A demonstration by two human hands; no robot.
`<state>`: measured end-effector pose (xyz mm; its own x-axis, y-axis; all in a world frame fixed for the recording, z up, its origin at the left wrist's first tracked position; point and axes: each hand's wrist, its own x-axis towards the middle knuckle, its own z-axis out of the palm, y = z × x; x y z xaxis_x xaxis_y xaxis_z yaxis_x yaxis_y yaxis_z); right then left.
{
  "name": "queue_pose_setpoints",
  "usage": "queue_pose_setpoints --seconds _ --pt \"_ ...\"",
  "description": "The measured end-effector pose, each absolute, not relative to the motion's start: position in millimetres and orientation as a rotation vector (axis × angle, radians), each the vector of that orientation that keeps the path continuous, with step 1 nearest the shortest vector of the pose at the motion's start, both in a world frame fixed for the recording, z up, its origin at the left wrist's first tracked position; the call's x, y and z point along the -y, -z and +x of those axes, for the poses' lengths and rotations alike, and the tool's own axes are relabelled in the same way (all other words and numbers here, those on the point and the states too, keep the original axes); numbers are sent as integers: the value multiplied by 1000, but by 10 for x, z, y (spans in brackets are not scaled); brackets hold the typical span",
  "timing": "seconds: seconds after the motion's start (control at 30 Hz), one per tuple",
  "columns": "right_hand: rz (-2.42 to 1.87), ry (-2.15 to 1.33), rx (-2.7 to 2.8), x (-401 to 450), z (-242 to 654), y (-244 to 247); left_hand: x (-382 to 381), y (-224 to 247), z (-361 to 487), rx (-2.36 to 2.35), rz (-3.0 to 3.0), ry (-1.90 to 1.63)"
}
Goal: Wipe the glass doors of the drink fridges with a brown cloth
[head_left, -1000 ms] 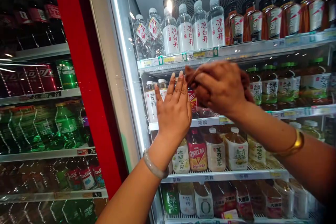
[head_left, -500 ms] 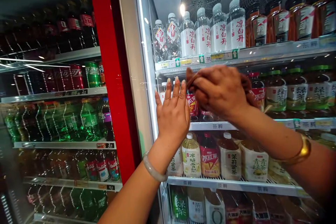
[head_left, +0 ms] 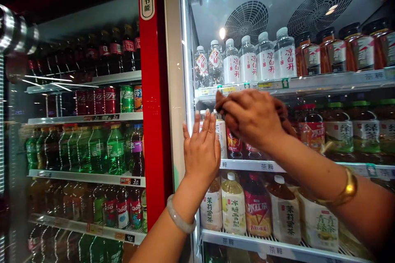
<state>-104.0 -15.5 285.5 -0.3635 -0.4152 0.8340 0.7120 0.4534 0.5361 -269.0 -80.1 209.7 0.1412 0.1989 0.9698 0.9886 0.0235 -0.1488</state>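
My left hand (head_left: 202,152), with a pale bangle (head_left: 179,218) at its wrist, is raised with fingers stretched upward, in front of the left edge of the lit cooler. Nothing shows in it. To its right, my right hand (head_left: 254,117) has its fingers bent and drawn together toward the left; a gold bangle (head_left: 348,187) circles that forearm. Whether something small lies between its fingers I cannot make out. A dark reflection shows just behind it. Both hands are near the middle shelf of bottled teas, the right one just below the top shelf edge (head_left: 308,82).
Clear water bottles (head_left: 249,61) and amber bottles (head_left: 333,53) line the top shelf. Tea bottles (head_left: 257,205) stand lower down. A red cooler frame (head_left: 156,102) divides this cooler from another at left, holding cola, cans (head_left: 109,100) and green bottles (head_left: 115,148).
The shelves and bottles sit lower and slightly further right in view, and the ceiling lights of the cooler now show. My hands keep nearly the same poses.
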Motion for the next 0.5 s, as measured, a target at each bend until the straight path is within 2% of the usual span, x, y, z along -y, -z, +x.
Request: queue_pose_setpoints --seconds 0.07,0.13,0.27,0.37,0.5 --pt "-365 1099 1437 142 -1015 -2952 826 -2089 -2725 1260 -1401 950" --pt "-409 1070 1421 173 -1030 -2814 849 -2009 -2768 1261 -1411 932" --pt "-226 1245 1626 251 -1208 -2510 863 -1862 -2887 1230 -1408 913" --pt "-108 1319 1710 241 -1363 -2841 842 -2038 -2960 1241 -1339 935" --pt "-193 1231 1656 264 -1457 -3401 866 -2481 -2968 1280 -1270 891"
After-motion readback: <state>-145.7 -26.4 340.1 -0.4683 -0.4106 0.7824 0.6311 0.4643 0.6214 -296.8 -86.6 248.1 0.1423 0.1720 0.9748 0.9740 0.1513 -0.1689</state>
